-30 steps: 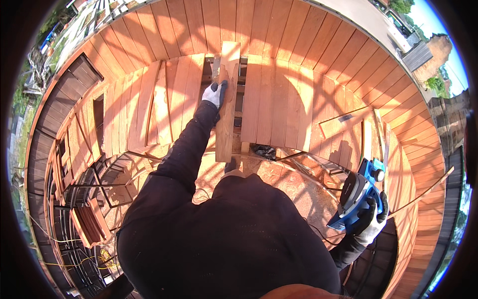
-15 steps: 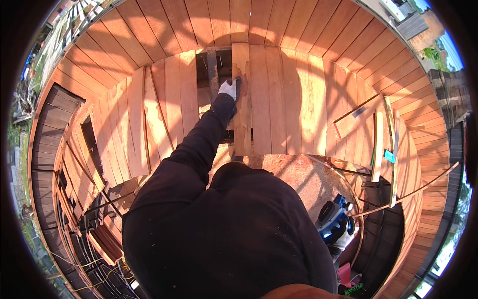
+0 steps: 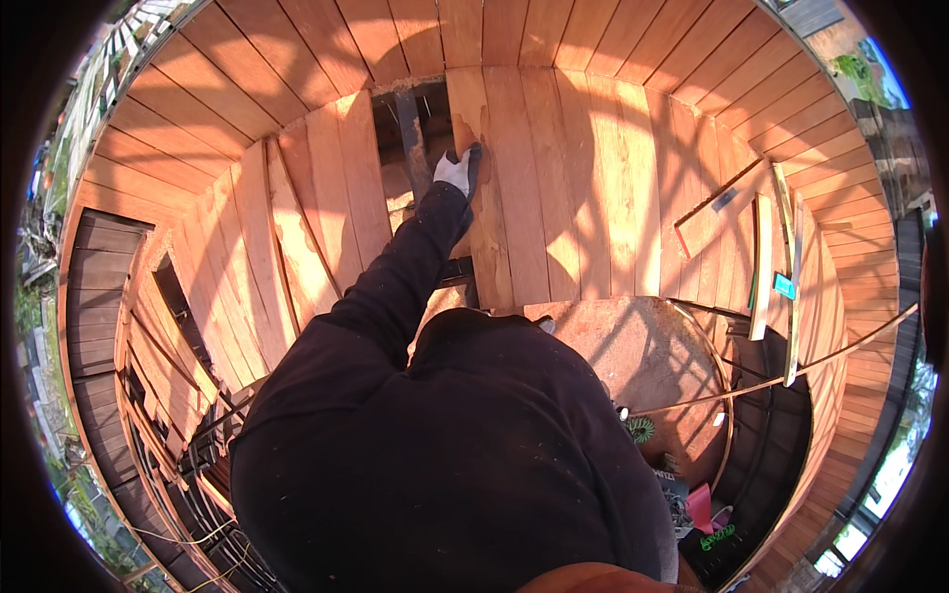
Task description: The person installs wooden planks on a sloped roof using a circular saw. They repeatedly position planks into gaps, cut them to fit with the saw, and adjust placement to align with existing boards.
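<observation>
Gloved left hand (image 3: pixel 457 172) on deck board (image 3: pixel 482 188), board running away from person

Reddish-orange deck boards (image 3: pixel 593 188); white-grey glove (image 3: pixel 457 173); black sleeve (image 3: pixel 395 277); pink scrap (image 3: pixel 699 506).

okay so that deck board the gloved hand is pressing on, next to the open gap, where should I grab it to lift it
Probably the deck board's left long edge, reached from the open gap where the left hand rests. That edge is exposed over the dark opening, so fingers could hook under it. Its right edge butts against the neighbouring laid board, leaving no visible finger room.
</observation>
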Motion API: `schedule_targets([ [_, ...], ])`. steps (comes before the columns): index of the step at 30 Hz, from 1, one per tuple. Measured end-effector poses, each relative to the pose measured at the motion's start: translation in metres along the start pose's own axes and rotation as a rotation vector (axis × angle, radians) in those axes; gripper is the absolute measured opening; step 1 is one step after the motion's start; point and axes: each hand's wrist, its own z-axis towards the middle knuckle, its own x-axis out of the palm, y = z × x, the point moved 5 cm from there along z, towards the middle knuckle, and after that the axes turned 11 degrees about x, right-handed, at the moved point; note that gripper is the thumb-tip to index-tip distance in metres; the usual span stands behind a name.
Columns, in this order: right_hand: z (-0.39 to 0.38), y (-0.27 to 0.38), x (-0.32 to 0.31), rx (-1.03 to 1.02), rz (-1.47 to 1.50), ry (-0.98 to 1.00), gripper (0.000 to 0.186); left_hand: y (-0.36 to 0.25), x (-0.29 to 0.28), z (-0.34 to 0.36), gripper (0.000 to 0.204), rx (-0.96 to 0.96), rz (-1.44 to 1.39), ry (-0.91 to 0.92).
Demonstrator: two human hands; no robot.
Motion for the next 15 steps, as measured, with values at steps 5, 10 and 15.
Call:
schedule_targets([
  [5,0.003,-0.015,0.009,0.016,-0.051,0.002,0.038,-0.069,-0.008,-0.021,0.038,-0.066,-0.009,0.008],
  [10,0.004,-0.022,0.014,0.016,-0.079,0.001,0.037,-0.065,-0.006,-0.017,0.036,-0.083,0.034,0.030],
  [15,0.008,-0.025,0.019,0.012,-0.093,0.003,0.037,-0.053,-0.009,-0.010,0.035,0.046,0.193,-0.047],
])
